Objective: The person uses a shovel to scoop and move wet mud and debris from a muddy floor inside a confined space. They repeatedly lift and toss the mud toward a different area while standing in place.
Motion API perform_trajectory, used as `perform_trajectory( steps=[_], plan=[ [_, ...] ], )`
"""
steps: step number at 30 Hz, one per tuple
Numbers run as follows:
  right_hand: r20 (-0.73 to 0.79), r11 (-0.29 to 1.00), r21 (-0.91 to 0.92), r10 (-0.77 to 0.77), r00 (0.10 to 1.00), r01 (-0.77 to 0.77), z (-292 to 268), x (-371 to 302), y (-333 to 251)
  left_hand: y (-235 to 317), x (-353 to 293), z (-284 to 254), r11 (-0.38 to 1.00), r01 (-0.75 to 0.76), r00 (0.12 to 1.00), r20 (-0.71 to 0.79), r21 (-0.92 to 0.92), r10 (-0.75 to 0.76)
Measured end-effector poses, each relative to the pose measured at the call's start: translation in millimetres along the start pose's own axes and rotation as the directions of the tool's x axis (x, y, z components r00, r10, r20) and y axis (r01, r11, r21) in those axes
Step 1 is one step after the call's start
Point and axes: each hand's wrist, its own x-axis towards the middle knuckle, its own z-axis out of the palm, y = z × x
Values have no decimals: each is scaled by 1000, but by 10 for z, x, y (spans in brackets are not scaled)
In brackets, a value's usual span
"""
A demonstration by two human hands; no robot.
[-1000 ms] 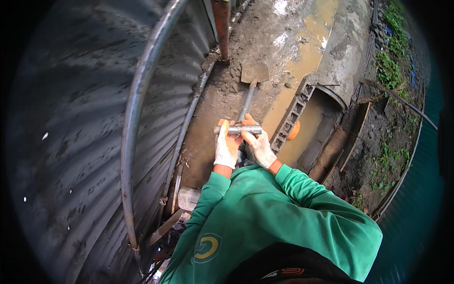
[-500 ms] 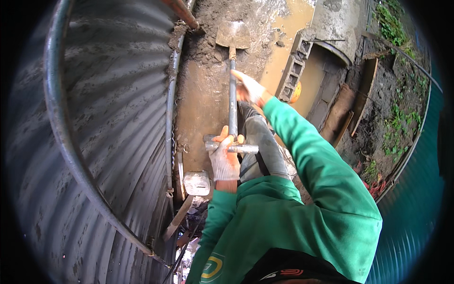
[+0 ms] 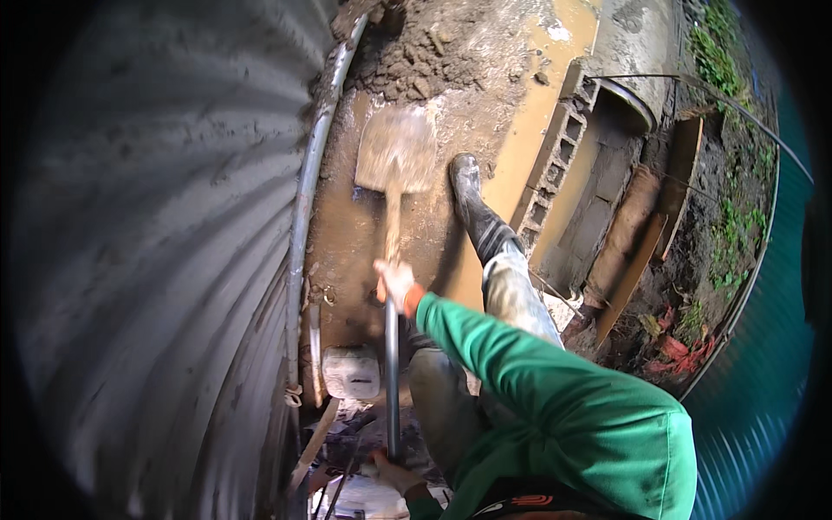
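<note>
A shovel with a grey shaft lies lengthwise in front of me, its broad muddy blade just above or on the wet ground; blur hides whether it touches. My right hand, in a pale and orange glove, is wrapped round the shaft below the blade socket. Close to my body, my left hand closes on the handle end, its grip partly hidden and dim. Right of the blade, my right boot stands on the mud.
A corrugated metal wall and a pipe rail run along the left. Clumped soil lies beyond the blade. Hollow blocks edge a muddy-water channel on the right, near a concrete pipe. A white jerrycan stands near my left side.
The shovel has come back toward my body, with its handle end now low in view. Both hands moved back with it. My right leg now reaches forward, and my head view has shifted.
</note>
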Motion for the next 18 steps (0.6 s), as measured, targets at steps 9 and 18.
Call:
perform_trajectory(
  steps=[9,18],
  plan=[
    [-160,884,-115,434,886,-454,-147,-138,1651,-515,574,-1152,937,317,948,-83,149,-308],
    [121,910,-403,-54,991,99,411,1664,-1501,277,-653,1935,987,125,989,87,-99,-117]
  ],
)
